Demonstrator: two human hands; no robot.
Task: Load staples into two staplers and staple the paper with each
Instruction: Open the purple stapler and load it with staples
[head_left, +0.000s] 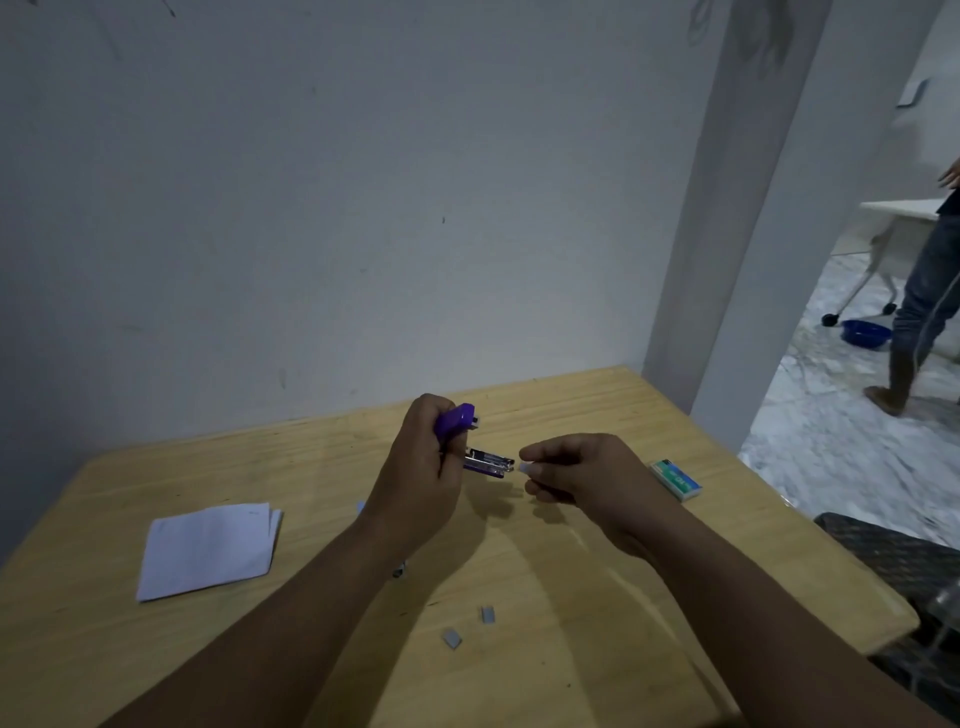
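Note:
My left hand (421, 478) grips a purple stapler (470, 441) above the wooden table (571, 571), its lid swung up and the metal staple channel pointing right. My right hand (576, 480) pinches a small strip of staples (523, 468) at the channel's open end, just touching or nearly so. A stack of white paper (208, 548) lies at the table's left. Two short staple strips (470, 626) lie near the front middle. A green and white staple box (675, 479) rests at the right. Something small and metallic (399, 571) peeks out under my left forearm; a second stapler is hidden if present.
A white wall rises right behind the table's far edge, with a pillar (727, 260) at the back right. Beyond it, a person's legs (919, 312) stand on a marbled floor by a blue basin (865, 332). A dark chair (904, 561) sits at the table's right.

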